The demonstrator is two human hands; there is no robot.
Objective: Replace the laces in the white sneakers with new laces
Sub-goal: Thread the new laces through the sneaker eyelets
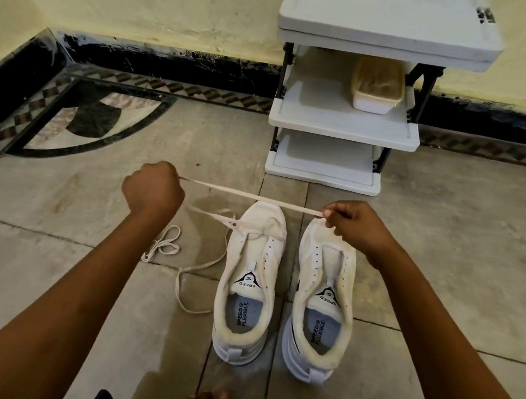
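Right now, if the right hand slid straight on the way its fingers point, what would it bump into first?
Probably the left hand: the right hand points along the taut lace, above the left sneaker's toe; depth is unclear.

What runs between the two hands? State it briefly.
A flat lace, stretched taut from the left hand to the right hand, as the head view shows.

The grey tiled floor (447, 255) bears two white sneakers side by side, the left sneaker (249, 284) and the right sneaker (322, 309), toes toward a white shelf rack (324, 175). A looped lace (163, 246) lies left of them, and a trailing lace (178, 283) curls beside the left sneaker.
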